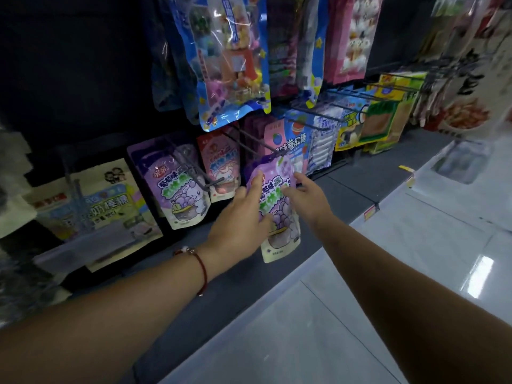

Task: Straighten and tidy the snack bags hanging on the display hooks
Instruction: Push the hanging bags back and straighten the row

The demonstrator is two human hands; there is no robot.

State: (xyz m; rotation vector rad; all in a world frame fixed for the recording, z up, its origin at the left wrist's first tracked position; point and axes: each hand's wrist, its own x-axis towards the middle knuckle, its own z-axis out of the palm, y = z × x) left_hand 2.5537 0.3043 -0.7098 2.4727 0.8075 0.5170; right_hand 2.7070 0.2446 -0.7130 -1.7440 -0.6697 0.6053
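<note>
The purple snack bag (278, 214) I am working on hangs low in the display, in front of the dark back panel, between a matching purple bag (177, 187) to its left and the pink-and-blue candy bag (288, 145) behind it to the right. Its long axis runs nearly top to bottom, its top toward the hooks and its pale bottom edge pointing down toward the shelf base, the whole pouch tilted slightly so the bottom swings right. My left hand (241, 225) lies on the bag's left side, fingers mostly straight and a little spread, the fingertips resting against its front near the top while the thumb crosses its middle. My right hand (307, 195) meets the bag's upper right edge with loosely extended fingers touching the printed face; I cannot tell whether any finger wraps behind the pouch. A red cord bracelet (201, 266) circles my left wrist. Bare black wire hooks (249, 139) jut out above the bag, and a large blue bag of toys or sweets (232, 62) hangs higher up. Farther right more packets crowd the hooks, among them a yellow-green one (388, 117). The display stands on a dark grey base ledge (221, 300), and beyond it runs a glossy pale tiled floor (415, 259) catching light.
</note>
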